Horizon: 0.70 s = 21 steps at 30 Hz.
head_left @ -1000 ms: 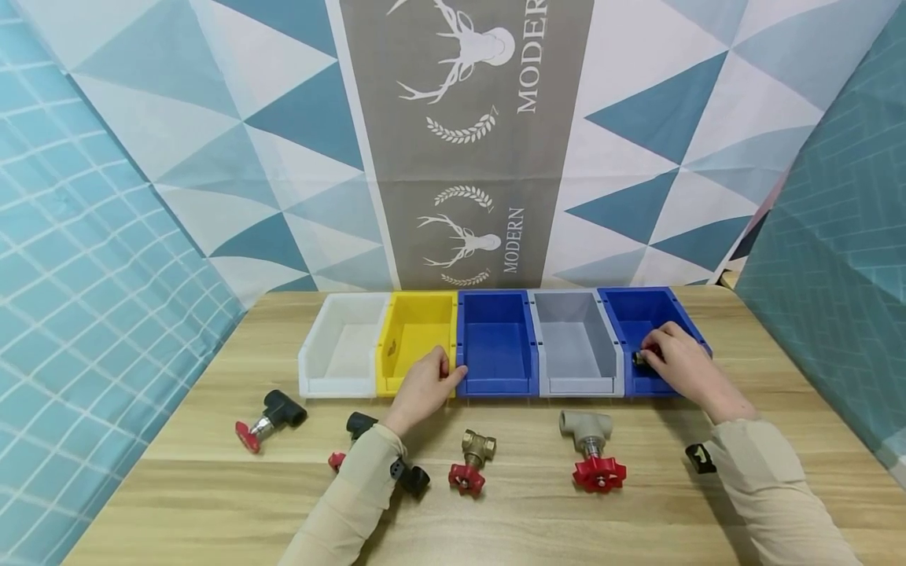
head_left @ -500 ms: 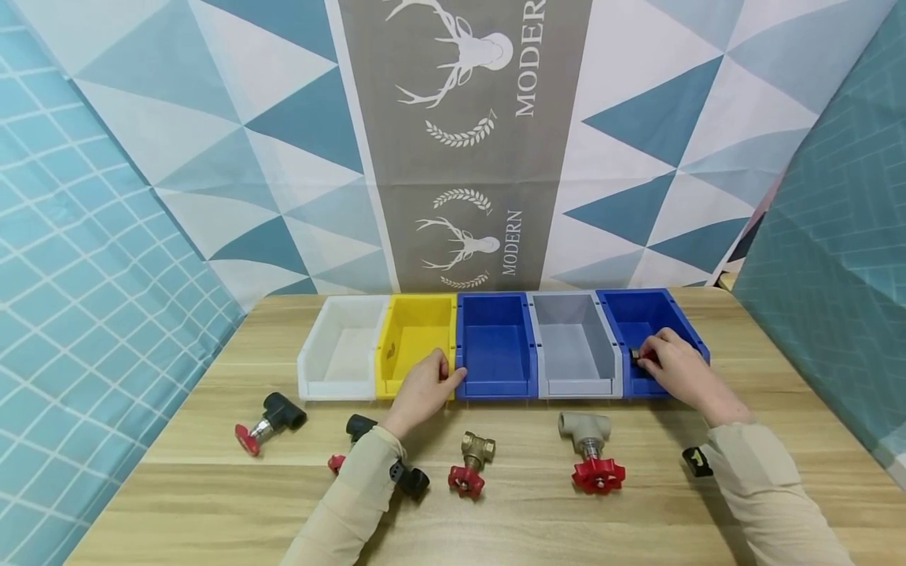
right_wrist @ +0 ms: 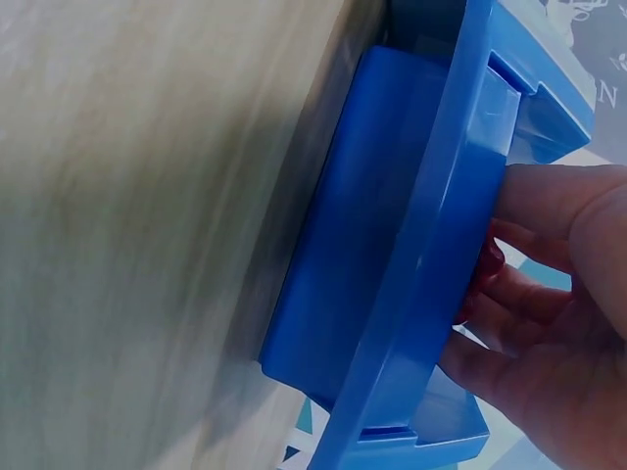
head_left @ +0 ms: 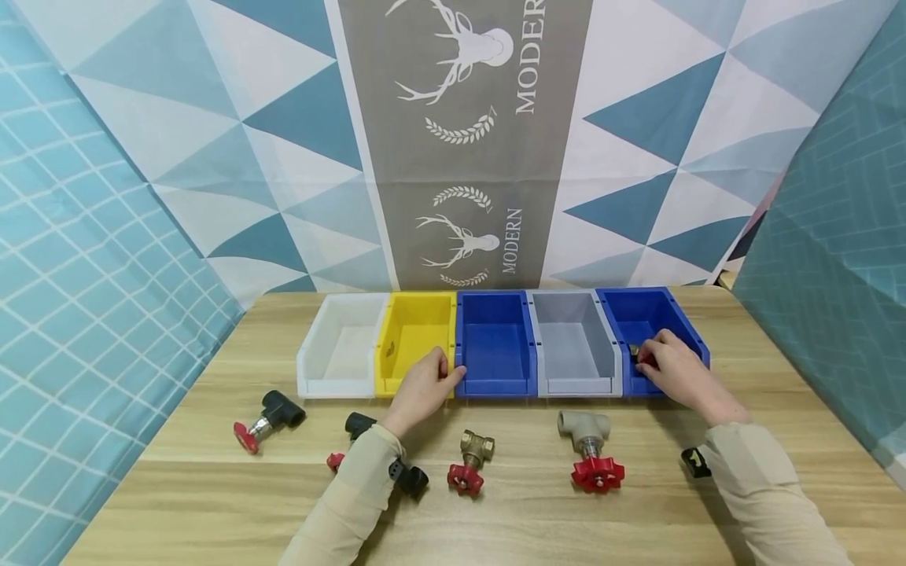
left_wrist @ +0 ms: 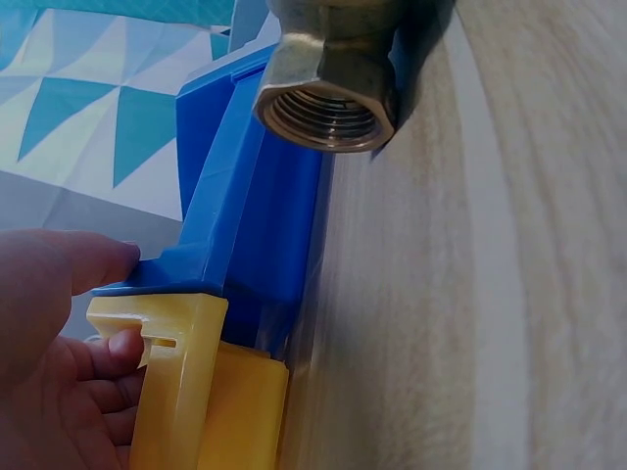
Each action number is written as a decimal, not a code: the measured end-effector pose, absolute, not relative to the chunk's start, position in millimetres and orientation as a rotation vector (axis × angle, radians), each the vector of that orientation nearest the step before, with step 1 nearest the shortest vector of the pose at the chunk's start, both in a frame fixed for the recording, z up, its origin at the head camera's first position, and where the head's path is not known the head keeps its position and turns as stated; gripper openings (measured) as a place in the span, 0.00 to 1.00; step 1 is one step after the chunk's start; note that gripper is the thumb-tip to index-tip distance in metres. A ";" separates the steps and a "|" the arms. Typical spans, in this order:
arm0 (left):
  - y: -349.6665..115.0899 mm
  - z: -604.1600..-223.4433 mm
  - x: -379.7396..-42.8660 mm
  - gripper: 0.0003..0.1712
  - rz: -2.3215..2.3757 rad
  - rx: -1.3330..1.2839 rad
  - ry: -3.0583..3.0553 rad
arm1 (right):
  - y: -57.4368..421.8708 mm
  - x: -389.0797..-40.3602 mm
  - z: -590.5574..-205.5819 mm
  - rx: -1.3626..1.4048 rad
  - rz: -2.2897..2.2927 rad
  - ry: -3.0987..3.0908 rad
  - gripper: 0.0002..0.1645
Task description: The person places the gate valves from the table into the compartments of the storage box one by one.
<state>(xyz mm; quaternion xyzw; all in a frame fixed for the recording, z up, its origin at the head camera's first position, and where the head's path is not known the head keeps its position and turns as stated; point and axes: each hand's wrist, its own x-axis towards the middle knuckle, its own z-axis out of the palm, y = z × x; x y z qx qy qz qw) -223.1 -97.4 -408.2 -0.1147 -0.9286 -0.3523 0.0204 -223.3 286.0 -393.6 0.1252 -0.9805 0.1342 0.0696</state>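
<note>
The left hand point(head_left: 423, 385) is at the front edges of the yellow bin point(head_left: 396, 387) and the middle blue bin point(head_left: 498, 387). Its thumb touches the blue rim while the other fingers curl at the yellow bin's lip point(left_wrist: 186, 318), gripping where the two meet. Over at the far right, the right hand point(head_left: 675, 371) reaches into the end blue bin point(head_left: 640, 387). It holds a small valve point(head_left: 634, 351) low behind the front wall. A red part of the valve point(right_wrist: 489, 262) shows between the fingers in the right wrist view; the rest is hidden.
A white bin point(head_left: 340, 387) and a grey bin point(head_left: 580, 386) complete the row. On the table lie black valves, one point(head_left: 283, 409) at left, a brass valve point(head_left: 477, 446) with red handwheel, and a grey valve point(head_left: 586, 426). The left forearm partly covers another black valve point(head_left: 359, 424).
The right hand has shifted slightly left and lower inside the end blue bin, with the small valve. The left hand keeps its place at the bin edges.
</note>
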 end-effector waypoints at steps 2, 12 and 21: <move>-97.3 -407.2 -223.3 0.17 -1.098 -0.358 -2.868 | 286.0 -224.0 -392.5 0.380 0.389 -2.955 0.05; -97.3 -408.9 -223.9 0.17 -1.091 -0.367 -2.871 | 283.7 -224.4 -388.7 0.343 0.385 -3.030 0.04; -97.4 -409.5 -224.1 0.17 -1.084 -0.356 -2.878 | 283.6 -221.9 -392.6 0.331 0.419 -3.022 0.05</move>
